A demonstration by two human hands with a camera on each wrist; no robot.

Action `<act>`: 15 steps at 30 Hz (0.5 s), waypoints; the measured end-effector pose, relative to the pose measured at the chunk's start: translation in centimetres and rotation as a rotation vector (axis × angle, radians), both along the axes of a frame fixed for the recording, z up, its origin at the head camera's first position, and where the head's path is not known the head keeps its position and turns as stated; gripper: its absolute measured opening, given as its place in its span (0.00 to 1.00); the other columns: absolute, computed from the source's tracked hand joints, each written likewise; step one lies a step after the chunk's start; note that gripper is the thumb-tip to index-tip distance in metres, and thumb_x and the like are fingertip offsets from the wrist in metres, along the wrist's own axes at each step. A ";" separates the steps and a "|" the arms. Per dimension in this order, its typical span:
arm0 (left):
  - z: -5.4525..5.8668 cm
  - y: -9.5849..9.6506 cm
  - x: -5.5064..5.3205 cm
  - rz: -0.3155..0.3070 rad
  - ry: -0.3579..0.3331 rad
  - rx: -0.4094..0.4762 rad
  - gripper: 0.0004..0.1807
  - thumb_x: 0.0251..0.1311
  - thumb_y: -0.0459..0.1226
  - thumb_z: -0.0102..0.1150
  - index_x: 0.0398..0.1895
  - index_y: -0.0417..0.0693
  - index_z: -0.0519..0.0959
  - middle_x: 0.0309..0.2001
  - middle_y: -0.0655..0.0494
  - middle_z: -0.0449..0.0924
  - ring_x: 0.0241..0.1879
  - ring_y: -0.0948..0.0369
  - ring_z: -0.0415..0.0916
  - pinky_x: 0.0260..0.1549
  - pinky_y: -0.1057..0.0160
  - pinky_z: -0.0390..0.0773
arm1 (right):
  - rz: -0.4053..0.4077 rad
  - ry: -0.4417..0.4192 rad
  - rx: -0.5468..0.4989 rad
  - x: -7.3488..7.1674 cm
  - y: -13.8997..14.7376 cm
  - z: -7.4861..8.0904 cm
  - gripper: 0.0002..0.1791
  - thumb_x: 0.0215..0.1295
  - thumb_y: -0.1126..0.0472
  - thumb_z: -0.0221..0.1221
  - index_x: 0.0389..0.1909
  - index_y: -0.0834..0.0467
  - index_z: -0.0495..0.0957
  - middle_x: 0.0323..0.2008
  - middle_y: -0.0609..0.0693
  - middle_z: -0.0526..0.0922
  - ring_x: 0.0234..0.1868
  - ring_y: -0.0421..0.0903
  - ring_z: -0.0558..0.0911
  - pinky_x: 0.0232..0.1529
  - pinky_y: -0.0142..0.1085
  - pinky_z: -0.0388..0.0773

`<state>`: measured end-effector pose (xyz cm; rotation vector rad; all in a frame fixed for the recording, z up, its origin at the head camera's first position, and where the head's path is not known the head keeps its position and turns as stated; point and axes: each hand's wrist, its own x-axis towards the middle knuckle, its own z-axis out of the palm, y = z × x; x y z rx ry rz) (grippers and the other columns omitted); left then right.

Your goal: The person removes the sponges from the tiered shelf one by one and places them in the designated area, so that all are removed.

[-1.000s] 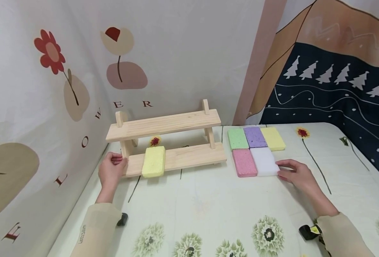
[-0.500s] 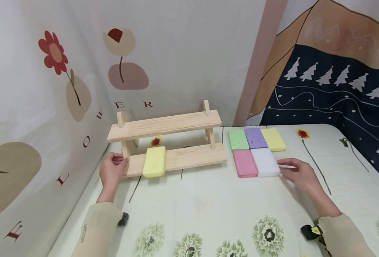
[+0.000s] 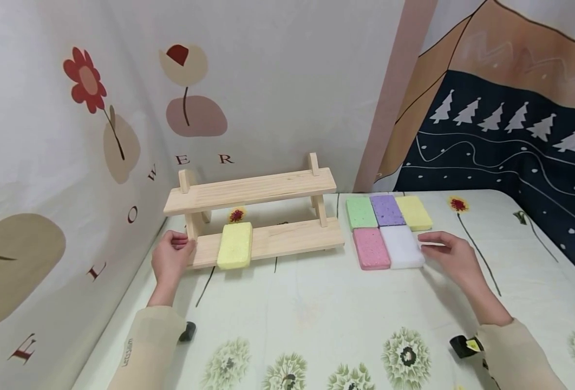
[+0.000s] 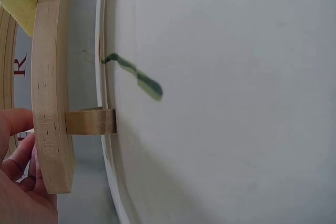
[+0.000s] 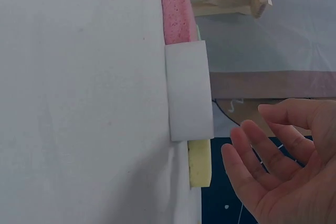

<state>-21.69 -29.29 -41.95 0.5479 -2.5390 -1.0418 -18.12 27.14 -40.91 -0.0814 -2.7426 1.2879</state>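
Note:
A two-tier wooden shelf [image 3: 263,189] stands at the back left of the table. My left hand [image 3: 171,259] grips it at the left end, by the lower board and upright; its fingers also show behind the board's end in the left wrist view. A yellow sponge [image 3: 235,245] lies on the lower board, its front part overhanging the edge. My right hand [image 3: 455,260] hovers just right of the white sponge [image 3: 402,247], fingers loosely bent with nothing between them; the right wrist view shows a gap to the white sponge [image 5: 189,92].
Beside the white sponge lies a pink sponge [image 3: 371,248]. Behind them sit a green sponge [image 3: 361,212], a purple sponge [image 3: 387,210] and a second yellow sponge [image 3: 414,213]. A flower-printed cloth [image 3: 297,303] covers the table. Printed fabric hangs at the back and left.
My right hand has shifted slightly up and away from the white sponge's right edge. The left hand keeps its grip on the shelf, and the sponges stay in place.

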 end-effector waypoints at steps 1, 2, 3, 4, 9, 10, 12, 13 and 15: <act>0.0 0.0 0.0 0.000 0.000 -0.001 0.14 0.65 0.39 0.60 0.48 0.39 0.76 0.46 0.38 0.81 0.44 0.47 0.79 0.40 0.58 0.70 | -0.003 0.011 0.000 0.0 -0.1 0.1 0.18 0.68 0.61 0.61 0.55 0.64 0.79 0.58 0.66 0.80 0.34 0.13 0.71 0.36 0.18 0.72; 0.0 0.0 0.0 -0.001 0.001 -0.001 0.14 0.65 0.39 0.60 0.48 0.38 0.76 0.46 0.38 0.81 0.45 0.47 0.79 0.40 0.58 0.70 | -0.002 0.017 -0.004 0.0 -0.2 0.2 0.17 0.68 0.61 0.62 0.55 0.64 0.79 0.57 0.66 0.80 0.34 0.13 0.71 0.36 0.18 0.72; 0.0 0.0 0.0 -0.001 0.002 -0.002 0.14 0.65 0.39 0.60 0.48 0.38 0.76 0.46 0.38 0.81 0.45 0.47 0.79 0.40 0.58 0.70 | 0.000 0.026 -0.006 -0.1 -0.4 0.3 0.17 0.68 0.61 0.62 0.55 0.65 0.80 0.57 0.66 0.80 0.34 0.13 0.71 0.36 0.17 0.72; 0.0 0.0 0.0 -0.001 0.002 -0.003 0.14 0.65 0.39 0.59 0.48 0.38 0.76 0.46 0.38 0.81 0.45 0.47 0.79 0.40 0.58 0.70 | 0.003 0.031 -0.008 -0.1 -0.5 0.4 0.17 0.68 0.61 0.62 0.55 0.65 0.80 0.56 0.66 0.80 0.34 0.12 0.71 0.37 0.17 0.72; 0.0 0.0 0.0 0.000 -0.002 0.002 0.14 0.65 0.39 0.60 0.48 0.39 0.76 0.46 0.38 0.81 0.45 0.47 0.78 0.39 0.58 0.70 | 0.016 0.033 -0.022 -0.3 -1.6 0.8 0.17 0.69 0.61 0.61 0.56 0.63 0.80 0.57 0.65 0.81 0.35 0.12 0.71 0.39 0.15 0.70; 0.0 0.0 0.0 0.001 -0.004 0.004 0.15 0.65 0.39 0.60 0.48 0.39 0.76 0.46 0.38 0.81 0.45 0.47 0.78 0.39 0.58 0.70 | 0.016 0.026 -0.028 -0.3 -1.9 0.9 0.18 0.69 0.60 0.61 0.56 0.63 0.80 0.57 0.65 0.81 0.35 0.12 0.71 0.39 0.14 0.70; 0.0 0.0 0.0 0.002 -0.007 0.004 0.15 0.66 0.39 0.60 0.49 0.39 0.76 0.46 0.38 0.81 0.45 0.47 0.78 0.39 0.58 0.70 | 0.020 0.016 -0.044 -0.4 -2.5 1.2 0.18 0.69 0.60 0.60 0.57 0.62 0.79 0.57 0.64 0.81 0.35 0.12 0.71 0.40 0.14 0.70; 0.0 0.0 0.0 0.003 -0.007 0.005 0.15 0.66 0.39 0.60 0.49 0.39 0.76 0.46 0.38 0.81 0.45 0.47 0.78 0.39 0.58 0.70 | 0.024 0.010 -0.056 -0.5 -2.9 1.3 0.18 0.70 0.60 0.60 0.57 0.62 0.79 0.57 0.64 0.81 0.35 0.12 0.71 0.41 0.14 0.70; 0.0 0.0 0.0 0.003 -0.004 0.001 0.15 0.65 0.39 0.60 0.48 0.39 0.76 0.46 0.38 0.81 0.45 0.47 0.78 0.40 0.58 0.70 | 0.033 0.002 -0.077 -0.6 -3.6 1.5 0.18 0.70 0.60 0.60 0.57 0.62 0.79 0.57 0.64 0.82 0.36 0.13 0.72 0.41 0.14 0.70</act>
